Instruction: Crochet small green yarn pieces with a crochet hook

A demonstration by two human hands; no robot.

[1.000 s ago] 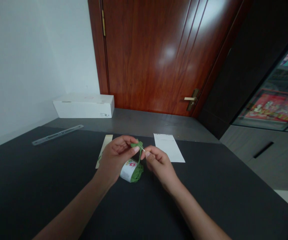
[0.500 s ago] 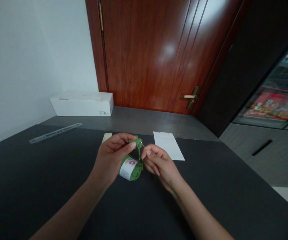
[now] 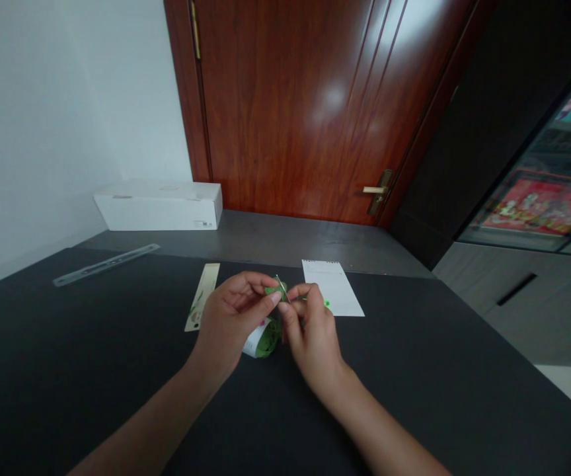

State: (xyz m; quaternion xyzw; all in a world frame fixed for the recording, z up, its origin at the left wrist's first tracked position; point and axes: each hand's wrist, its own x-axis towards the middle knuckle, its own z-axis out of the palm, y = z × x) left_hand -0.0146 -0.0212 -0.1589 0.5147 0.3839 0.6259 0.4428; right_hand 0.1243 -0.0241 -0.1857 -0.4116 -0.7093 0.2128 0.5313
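Observation:
My left hand (image 3: 228,320) pinches a small piece of green crochet work (image 3: 271,289) between thumb and fingers. In my right hand (image 3: 316,340) is a crochet hook (image 3: 282,287); its thin metal shaft slants up across the green piece, and a bright green end shows past the knuckles. Whether the tip passes through a stitch I cannot tell. Just below both hands lies a green ball of yarn (image 3: 268,340) with a white paper band, partly covered by my left hand. The strand near my right fingers is mostly hidden.
A cream card strip (image 3: 209,281) lies left of my hands, and a white notepad sheet (image 3: 338,284) to the right. Farther left is a clear plastic strip (image 3: 107,264). A long white box (image 3: 161,210) stands at the back, before a wooden door (image 3: 285,112).
My right hand has turned, and the hook now lies across the green piece, its green end in view. My left hand has moved slightly right and down, uncovering more of the card strip.

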